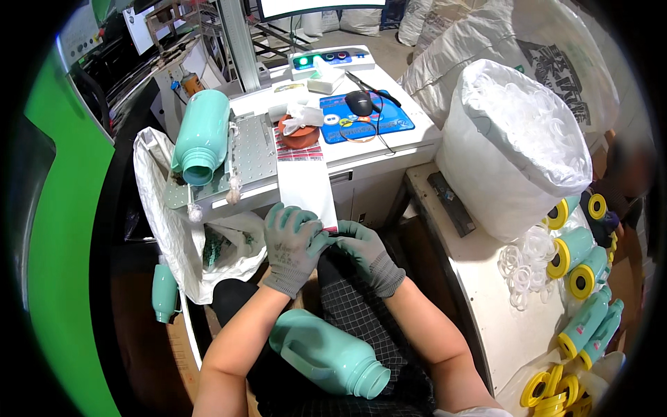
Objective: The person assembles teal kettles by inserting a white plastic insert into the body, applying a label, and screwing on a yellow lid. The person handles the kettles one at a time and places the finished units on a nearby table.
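A white paper strip (304,186) with red printed bands hangs over the table's front edge, its lower end with a red border between my hands. My left hand (290,251), in a grey-and-green work glove, is closed on that end with thumb and fingers. My right hand (366,254), gloved alike, pinches at the strip's lower right corner; its fingertips partly hide the contact. Across my lap lies a mint-green plastic jug body (326,353) with a side handle, its open neck toward the lower right. Neither hand touches it.
Another mint jug (203,135) lies on a perforated metal plate (253,154). A reddish-brown round object (299,137) sits on the strip. Behind are a mouse (359,103) and blue mat (398,124). A sack of clear rings (486,160) and yellow-ended jugs (571,251) stand at right.
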### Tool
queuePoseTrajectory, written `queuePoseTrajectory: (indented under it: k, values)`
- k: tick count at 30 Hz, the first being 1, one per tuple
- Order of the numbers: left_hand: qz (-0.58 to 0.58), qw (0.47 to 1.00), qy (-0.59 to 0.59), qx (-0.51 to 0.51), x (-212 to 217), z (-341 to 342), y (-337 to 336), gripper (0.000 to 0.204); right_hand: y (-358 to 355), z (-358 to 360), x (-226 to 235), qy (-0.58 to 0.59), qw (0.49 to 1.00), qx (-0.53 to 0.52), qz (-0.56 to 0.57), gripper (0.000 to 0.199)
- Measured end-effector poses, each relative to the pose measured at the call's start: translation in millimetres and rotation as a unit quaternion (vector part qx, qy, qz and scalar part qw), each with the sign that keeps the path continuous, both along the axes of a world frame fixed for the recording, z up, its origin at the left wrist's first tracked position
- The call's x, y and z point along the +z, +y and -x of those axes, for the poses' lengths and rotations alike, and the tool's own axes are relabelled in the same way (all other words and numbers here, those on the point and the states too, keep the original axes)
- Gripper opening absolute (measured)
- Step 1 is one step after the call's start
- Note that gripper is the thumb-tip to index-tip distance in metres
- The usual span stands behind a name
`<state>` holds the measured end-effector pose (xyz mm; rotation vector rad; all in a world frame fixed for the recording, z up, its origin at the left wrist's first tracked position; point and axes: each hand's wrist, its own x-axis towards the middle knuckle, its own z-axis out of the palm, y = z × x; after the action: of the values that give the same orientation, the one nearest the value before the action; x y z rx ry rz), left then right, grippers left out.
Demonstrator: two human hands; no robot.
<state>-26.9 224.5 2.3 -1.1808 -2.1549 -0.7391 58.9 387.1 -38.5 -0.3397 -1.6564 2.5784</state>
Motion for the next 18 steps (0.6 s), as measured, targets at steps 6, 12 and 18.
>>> queuePoseTrajectory:
  k: [6, 12, 18]
  values:
    - [-0.012, 1.0, -0.016, -0.021, 7, -11, -14, 0.017, -3, -9, 6, -0.007, 0.999, 0.018, 0.039, 0.043]
    - [-0.216, 0.868, -0.437, -0.097, -10, -108, -120, 0.012, 5, -122, 28, -0.056, 0.981, -0.111, -0.148, 0.046]
    - [-0.215, 0.824, -0.514, -0.104, -6, -185, -110, 0.018, -27, -269, 42, -0.153, 0.943, 0.151, -0.253, 0.08]
